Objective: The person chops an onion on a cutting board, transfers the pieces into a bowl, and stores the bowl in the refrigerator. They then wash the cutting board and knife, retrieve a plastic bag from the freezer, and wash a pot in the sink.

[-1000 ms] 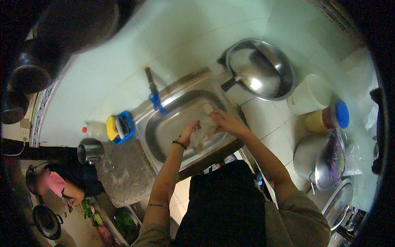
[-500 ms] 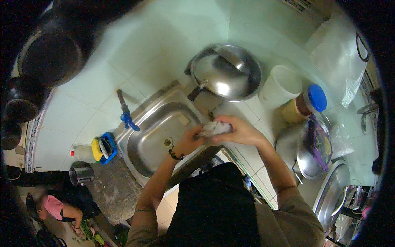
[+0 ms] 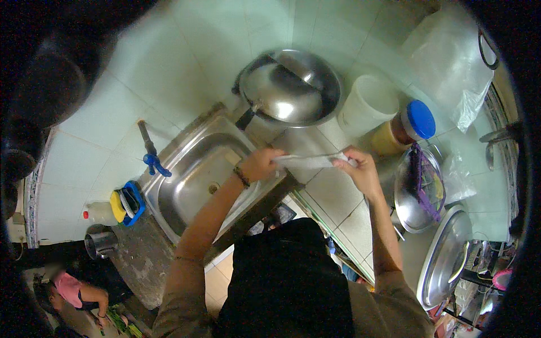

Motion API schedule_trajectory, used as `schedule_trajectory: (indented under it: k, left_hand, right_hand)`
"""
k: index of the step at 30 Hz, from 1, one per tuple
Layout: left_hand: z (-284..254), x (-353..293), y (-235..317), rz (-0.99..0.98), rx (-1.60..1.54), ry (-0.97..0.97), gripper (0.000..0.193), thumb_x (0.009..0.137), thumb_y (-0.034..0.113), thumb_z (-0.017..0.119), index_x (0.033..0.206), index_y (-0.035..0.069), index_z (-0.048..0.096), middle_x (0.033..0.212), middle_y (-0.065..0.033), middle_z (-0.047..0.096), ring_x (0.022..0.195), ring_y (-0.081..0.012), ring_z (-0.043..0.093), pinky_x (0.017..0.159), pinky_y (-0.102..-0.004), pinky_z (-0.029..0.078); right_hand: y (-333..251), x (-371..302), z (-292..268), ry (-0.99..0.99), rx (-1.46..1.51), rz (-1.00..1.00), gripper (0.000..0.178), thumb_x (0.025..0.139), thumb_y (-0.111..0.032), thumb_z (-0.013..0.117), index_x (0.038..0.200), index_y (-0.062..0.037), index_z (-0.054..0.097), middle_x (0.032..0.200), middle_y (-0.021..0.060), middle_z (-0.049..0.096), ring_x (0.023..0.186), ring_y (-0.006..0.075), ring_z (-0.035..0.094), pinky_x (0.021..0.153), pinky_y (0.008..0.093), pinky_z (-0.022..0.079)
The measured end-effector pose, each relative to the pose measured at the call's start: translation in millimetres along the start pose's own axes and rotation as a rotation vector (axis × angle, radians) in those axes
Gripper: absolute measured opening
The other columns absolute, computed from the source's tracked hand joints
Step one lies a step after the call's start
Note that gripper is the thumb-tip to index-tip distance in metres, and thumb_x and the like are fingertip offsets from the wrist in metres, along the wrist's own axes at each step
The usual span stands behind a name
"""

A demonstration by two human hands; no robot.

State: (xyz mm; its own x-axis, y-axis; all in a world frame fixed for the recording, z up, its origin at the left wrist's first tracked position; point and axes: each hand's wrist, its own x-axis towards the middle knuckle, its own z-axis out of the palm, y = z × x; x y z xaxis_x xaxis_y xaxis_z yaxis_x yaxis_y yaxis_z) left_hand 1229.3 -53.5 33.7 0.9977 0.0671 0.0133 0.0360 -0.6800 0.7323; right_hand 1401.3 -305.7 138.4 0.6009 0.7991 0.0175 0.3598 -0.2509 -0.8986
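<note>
A pale, whitish cloth [image 3: 310,161] is stretched taut between my two hands over the tiled counter just right of the sink. My left hand [image 3: 261,163] grips its left end above the sink's right edge. At the other end, my right hand [image 3: 360,167] pinches the cloth between thumb and fingers. The steel sink [image 3: 183,177] lies beneath and beside my left forearm, with a small flat piece [image 3: 233,156] in its basin. A blue-handled tap [image 3: 156,162] is on the sink's far left side.
Behind the counter sit a lidded steel pan [image 3: 276,96], a white bucket [image 3: 369,104] and a blue-lidded jar [image 3: 420,120]. Steel pots and a purple-edged mesh item [image 3: 424,191] stand right. A blue holder [image 3: 134,204] and metal cup [image 3: 101,243] stand left. Another person [image 3: 70,287] handles greens at lower left.
The cloth was bunched between my hands and now is drawn out into a strip. My hands have moved apart, the right one going rightward. The view has shifted slightly.
</note>
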Motion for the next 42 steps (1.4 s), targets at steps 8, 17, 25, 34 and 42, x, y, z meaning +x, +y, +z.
schedule_trajectory:
  k: [8, 17, 25, 34, 42]
  left_hand:
    - [47.8, -0.9, -67.6, 0.108, 0.782, 0.18, 0.046, 0.081, 0.011, 0.056, 0.125, 0.026, 0.057, 0.139, -0.0095, 0.047, 0.123, -0.0315, 0.047, 0.106, -0.0465, 0.036]
    - [56.5, -273.0, 27.9, -0.601, -0.476, 0.357, 0.068, 0.071, 0.007, 0.067, 0.134, 0.013, 0.044, 0.135, -0.02, 0.044, 0.126, -0.0333, 0.043, 0.104, -0.0425, 0.037]
    - [141.3, -590.3, 201.2, -0.911, -0.133, 1.219, 0.094, 0.078, 0.017, 0.072, 0.149, 0.01, 0.012, 0.153, -0.0229, 0.014, 0.142, -0.0394, 0.013, 0.114, -0.0481, 0.016]
    - [438.0, -724.7, 386.4, -1.711, -0.737, 2.281, 0.084, 0.076, 0.013, 0.077, 0.145, 0.014, 0.029, 0.144, -0.0097, 0.039, 0.133, -0.0282, 0.036, 0.096, -0.0449, 0.044]
    - [673.3, -678.2, 458.2, -2.229, -0.531, 2.255, 0.055, 0.076, 0.019, 0.071, 0.125, 0.01, 0.048, 0.123, -0.0198, 0.053, 0.118, -0.0379, 0.048, 0.099, -0.0432, 0.041]
  right_hand:
    - [104.7, -53.9, 62.0, -0.229, -0.386, -0.141, 0.021, 0.076, -0.018, 0.075, 0.092, -0.0072, 0.067, 0.102, 0.0113, 0.064, 0.1, 0.0306, 0.059, 0.087, 0.0388, 0.048]
    - [-46.0, -60.6, 240.3, -0.634, 0.487, 0.219, 0.019, 0.081, -0.003, 0.068, 0.095, -0.002, 0.056, 0.086, 0.003, 0.056, 0.07, 0.0141, 0.055, 0.066, 0.0266, 0.046]
    - [-311.1, -243.1, 647.9, -1.473, 0.478, -0.024, 0.059, 0.089, -0.045, 0.06, 0.13, -0.0042, 0.048, 0.106, 0.0087, 0.062, 0.084, 0.0225, 0.064, 0.072, 0.0314, 0.054]
    - [-459.1, -382.5, 1004.0, -1.277, 0.571, 0.455, 0.047, 0.089, -0.053, 0.055, 0.104, -0.0082, 0.055, 0.075, 0.0096, 0.051, 0.063, 0.0261, 0.051, 0.058, 0.0387, 0.051]
    - [-390.3, -434.7, 1028.3, -1.448, 0.621, 0.219, 0.054, 0.094, -0.051, 0.035, 0.122, -0.0086, 0.054, 0.123, 0.0134, 0.055, 0.11, 0.0336, 0.051, 0.1, 0.0535, 0.039]
